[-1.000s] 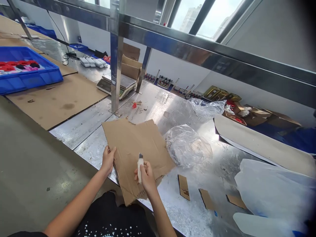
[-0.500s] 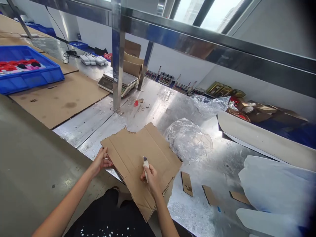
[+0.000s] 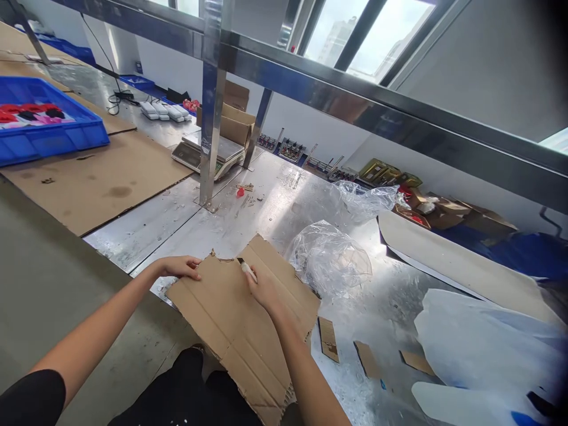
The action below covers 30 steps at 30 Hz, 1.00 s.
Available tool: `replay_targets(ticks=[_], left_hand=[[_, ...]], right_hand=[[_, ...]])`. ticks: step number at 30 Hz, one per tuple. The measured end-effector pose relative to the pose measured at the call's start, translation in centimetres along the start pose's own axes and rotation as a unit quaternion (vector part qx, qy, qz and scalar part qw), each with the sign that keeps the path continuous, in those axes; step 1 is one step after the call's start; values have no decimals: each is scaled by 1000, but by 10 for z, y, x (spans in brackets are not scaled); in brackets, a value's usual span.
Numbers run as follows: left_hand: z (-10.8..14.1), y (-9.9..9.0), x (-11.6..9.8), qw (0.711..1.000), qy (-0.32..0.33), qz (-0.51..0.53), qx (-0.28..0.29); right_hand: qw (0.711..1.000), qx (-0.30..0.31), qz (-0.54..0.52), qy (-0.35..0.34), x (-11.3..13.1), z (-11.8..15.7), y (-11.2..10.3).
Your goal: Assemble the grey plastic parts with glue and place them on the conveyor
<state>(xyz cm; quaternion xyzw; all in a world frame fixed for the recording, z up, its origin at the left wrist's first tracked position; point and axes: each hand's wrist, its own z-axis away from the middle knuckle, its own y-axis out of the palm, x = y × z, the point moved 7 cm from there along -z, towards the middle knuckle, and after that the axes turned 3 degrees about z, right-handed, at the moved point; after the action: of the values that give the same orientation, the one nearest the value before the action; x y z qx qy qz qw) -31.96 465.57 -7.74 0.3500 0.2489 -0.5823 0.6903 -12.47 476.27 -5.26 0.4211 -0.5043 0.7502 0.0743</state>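
A brown cardboard sheet (image 3: pixel 222 313) with a notched far edge lies over the front of the metal table, its near end overhanging toward my lap. My left hand (image 3: pixel 180 267) grips the sheet's far left edge, fingers bent at the corner. In my right hand (image 3: pixel 262 287) is a utility knife (image 3: pixel 248 271) with a pale handle. Its dark blade sits at the notch in the far edge; whether it has entered the board I cannot tell.
Crumpled clear plastic (image 3: pixel 331 257) lies just beyond the sheet. Small cardboard strips (image 3: pixel 328 339) are to its right, near white plastic sheeting (image 3: pixel 470 337). A metal post (image 3: pixel 210 130) rises ahead by a weighing scale (image 3: pixel 189 155). A blue tray (image 3: pixel 84 133) stands at left.
My right hand has carried the knife from the sheet's middle to its notched far edge. My left hand has shifted up along the left edge to the far corner.
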Motion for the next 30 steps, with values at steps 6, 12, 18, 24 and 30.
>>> replay_targets(ticks=[6, 12, 18, 24, 30], left_hand=[[-30, 20, -22, 999, 5, -41, -6], [-40, 17, -95, 991, 56, -113, -35], [-43, 30, -190, 945, 86, -310, -64], [-40, 74, -205, 853, 66, -517, -13], [-32, 101, -197, 794, 109, -597, -35]], right_hand=[[988, 8, 147, -45, 24, -23, 7], [971, -37, 222, -85, 51, -37, -23], [954, -89, 279, -66, 90, -33, -63], [944, -89, 318, -25, 97, -10, -79], [943, -89, 320, -2, 91, -5, -75]])
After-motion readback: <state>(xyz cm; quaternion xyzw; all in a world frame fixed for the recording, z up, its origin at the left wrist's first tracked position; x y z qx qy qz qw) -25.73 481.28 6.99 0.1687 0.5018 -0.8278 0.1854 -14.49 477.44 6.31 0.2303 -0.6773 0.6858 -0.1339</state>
